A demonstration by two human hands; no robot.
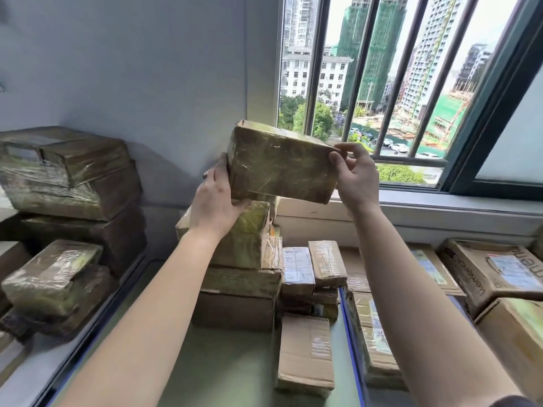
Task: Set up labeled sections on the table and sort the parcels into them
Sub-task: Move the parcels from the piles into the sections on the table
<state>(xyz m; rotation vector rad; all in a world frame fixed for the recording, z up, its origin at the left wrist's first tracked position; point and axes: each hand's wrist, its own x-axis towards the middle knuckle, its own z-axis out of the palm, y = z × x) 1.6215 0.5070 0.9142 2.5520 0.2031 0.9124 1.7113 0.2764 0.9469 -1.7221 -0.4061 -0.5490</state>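
While the left hand (pixel 217 204) grips the lower left end of a taped parcel (pixel 282 168), thumb under its bottom edge and fingers curled behind, the right hand (pixel 357 174) pinches the upper right corner between thumb and fingertips. The parcel is held tilted in the air before the window (pixel 382 83). Just under the grip a stack (pixel 241 259) of wrapped boxes stands on the green table (pixel 223 362); well left of the grip sits another pile (pixel 67 171), and below and right of it cartons (pixel 493 274) lie flat past a blue strip (pixel 351 333).
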